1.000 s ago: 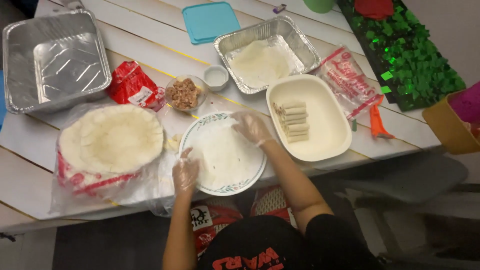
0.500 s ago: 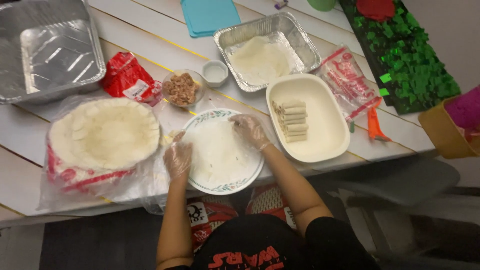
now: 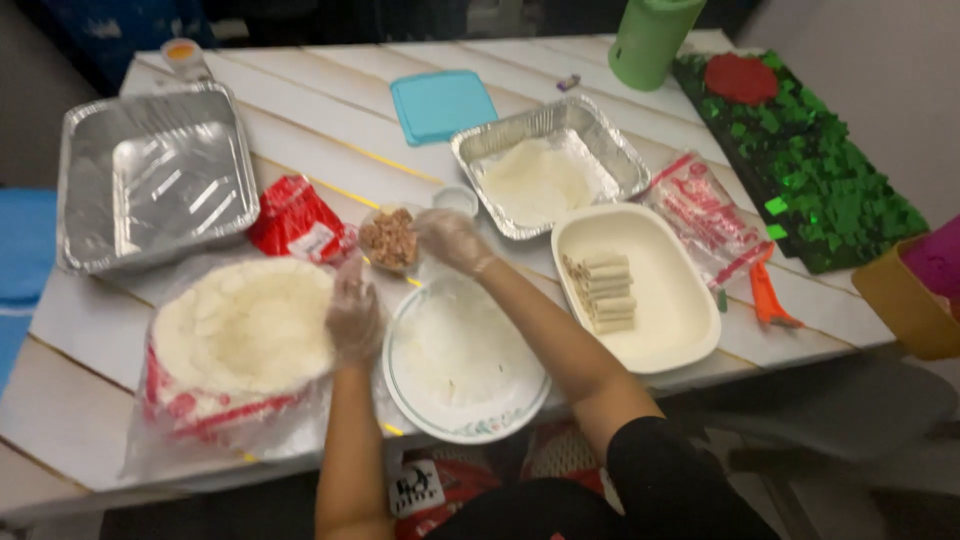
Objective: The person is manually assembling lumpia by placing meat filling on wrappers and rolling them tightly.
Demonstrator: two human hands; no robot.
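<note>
Both hands wear clear plastic gloves. My left hand [image 3: 354, 312] rests open at the left rim of a round white plate [image 3: 415, 408] that carries a flat tortilla [image 3: 462, 352]. My right hand [image 3: 450, 238] hovers at the small bowl of brown filling [image 3: 387, 240], just beyond the plate; whether its fingers hold any filling I cannot tell. A stack of tortillas [image 3: 243, 325] lies on an opened plastic bag left of the plate. An oval white dish [image 3: 672, 308] to the right holds several rolled tortillas [image 3: 603, 291].
A big empty foil pan [image 3: 150, 180] sits far left, a smaller foil pan [image 3: 590, 125] with a tortilla at centre back. Also on the table: a red packet [image 3: 295, 218], small white cup [image 3: 456, 200], teal lid [image 3: 441, 104], green container [image 3: 652, 40], orange tool [image 3: 768, 297], green sequin mat [image 3: 800, 150].
My right hand left the plate's right edge and reached forward to the filling bowl. My left hand slid from the plate's near-left rim toward the tortilla stack. The camera view shifted.
</note>
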